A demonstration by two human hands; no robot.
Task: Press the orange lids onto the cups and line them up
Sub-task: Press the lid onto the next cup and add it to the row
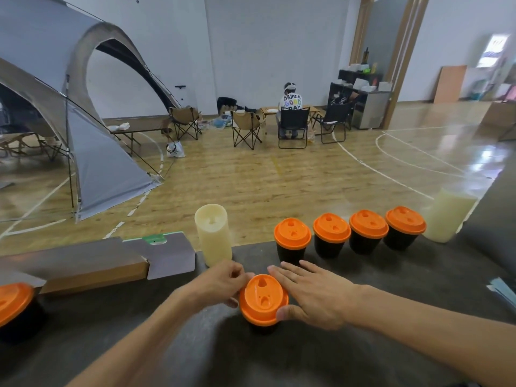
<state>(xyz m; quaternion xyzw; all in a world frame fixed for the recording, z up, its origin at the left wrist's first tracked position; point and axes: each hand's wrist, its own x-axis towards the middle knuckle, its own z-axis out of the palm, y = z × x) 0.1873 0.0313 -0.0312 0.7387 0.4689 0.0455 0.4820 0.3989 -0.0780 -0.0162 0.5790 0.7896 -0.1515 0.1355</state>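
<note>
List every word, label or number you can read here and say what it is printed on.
"HAVE A GOOD DAY": back of the white shirt on the seated person in the background.
White bag on the floor by the tent: dark print, too small to read.
Orange lids, cups, green-edged box: no readable text.

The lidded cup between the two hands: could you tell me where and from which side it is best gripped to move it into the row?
Probably grip the black cup wall just beneath the orange lid, coming from the right side with the right hand. The lid's rim overhangs the wall, so it should stop fingers from slipping upward, and the row of four lidded cups stands to the far right. Squeezing the lid itself might pop it loose.
</note>
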